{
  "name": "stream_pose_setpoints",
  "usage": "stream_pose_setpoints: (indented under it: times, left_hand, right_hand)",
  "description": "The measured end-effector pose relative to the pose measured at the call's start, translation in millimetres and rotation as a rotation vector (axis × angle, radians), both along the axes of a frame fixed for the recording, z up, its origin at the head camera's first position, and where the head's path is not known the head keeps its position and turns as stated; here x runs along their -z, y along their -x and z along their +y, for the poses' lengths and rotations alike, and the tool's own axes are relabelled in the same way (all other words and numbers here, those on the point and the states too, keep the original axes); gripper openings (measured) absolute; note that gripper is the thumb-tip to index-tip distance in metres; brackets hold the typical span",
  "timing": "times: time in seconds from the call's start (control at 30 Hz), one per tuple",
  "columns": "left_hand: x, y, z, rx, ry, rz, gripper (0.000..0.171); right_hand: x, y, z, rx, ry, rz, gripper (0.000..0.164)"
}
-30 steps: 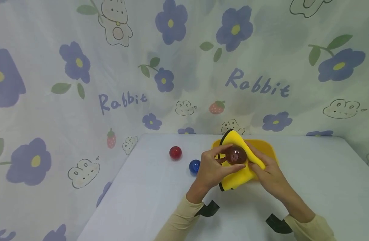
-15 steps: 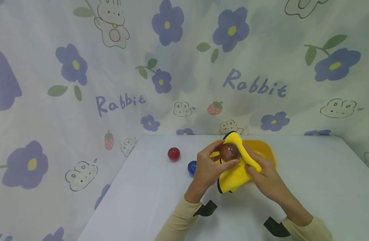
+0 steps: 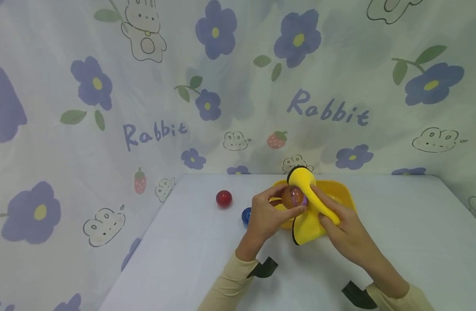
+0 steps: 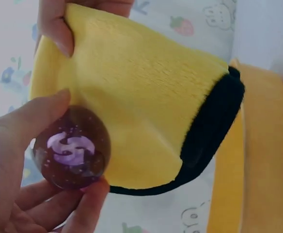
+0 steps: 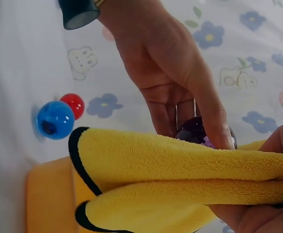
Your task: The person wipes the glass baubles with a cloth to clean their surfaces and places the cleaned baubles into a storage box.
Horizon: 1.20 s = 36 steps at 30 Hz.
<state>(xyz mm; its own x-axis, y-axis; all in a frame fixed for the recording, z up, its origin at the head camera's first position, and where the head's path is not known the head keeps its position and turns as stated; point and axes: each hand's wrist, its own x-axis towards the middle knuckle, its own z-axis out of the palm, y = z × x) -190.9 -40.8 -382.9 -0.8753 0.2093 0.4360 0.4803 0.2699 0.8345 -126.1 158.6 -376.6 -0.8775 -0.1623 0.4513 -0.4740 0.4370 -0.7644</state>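
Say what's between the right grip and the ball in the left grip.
Yellow cloth, held by the right grip; the head view shows it between that grip and the ball.

I can see the person's left hand (image 3: 263, 218) pinching a clear, amber-looking ball (image 3: 293, 198) with purple inside, thumb below and fingers above. The right hand (image 3: 347, 233) grips a folded yellow cloth (image 3: 312, 207), black-edged, its fold overlapping the ball's side. Behind both sits a yellow container (image 3: 343, 188) on the white tabletop (image 3: 183, 259). Over by the left hand, a blue ball (image 3: 245, 216) peeks out, partly hidden; a red ball (image 3: 224, 199) lies a little farther back. Flowers and "Rabbit" lettering cover the hanging backdrop (image 3: 241, 73).
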Motion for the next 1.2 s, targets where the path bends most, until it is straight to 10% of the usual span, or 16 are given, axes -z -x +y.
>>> stream_pose_setpoints:
  times: [0.53,1.2]
  left_hand:
    - [-1.8,-9.0,3.8,0.161,0.026,-0.078,0.047]
    - [-12.1,-19.7,4.6,0.177,0.109,0.067,0.06]
  right_hand:
    - [4.7,6.0,4.2,0.029,-0.099,0.127,0.071]
    - [10.3,17.0,15.1,-0.11,0.086,-0.016,0.057]
